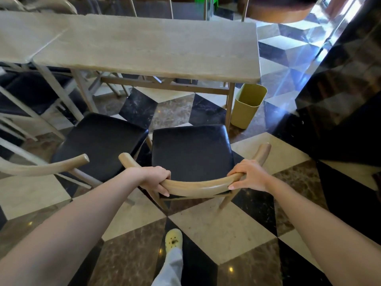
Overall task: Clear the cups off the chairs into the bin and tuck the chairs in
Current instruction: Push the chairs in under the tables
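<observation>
A wooden chair (191,155) with a black padded seat stands in front of me, its seat bare. My left hand (153,178) grips the curved backrest rail on its left side. My right hand (250,178) grips the same rail on its right side. The chair's front edge is just short of the pale table (156,48). A second chair (99,141) with a bare black seat stands to its left, angled, also out from the table. A yellow-green bin (247,108) stands on the floor by the table's right front leg. No cups are in view.
A dark polished counter or wall (340,100) runs along the right. More pale chairs and a second table (20,32) crowd the left. My foot in a light clog (174,240) is behind the chair on the checkered stone floor.
</observation>
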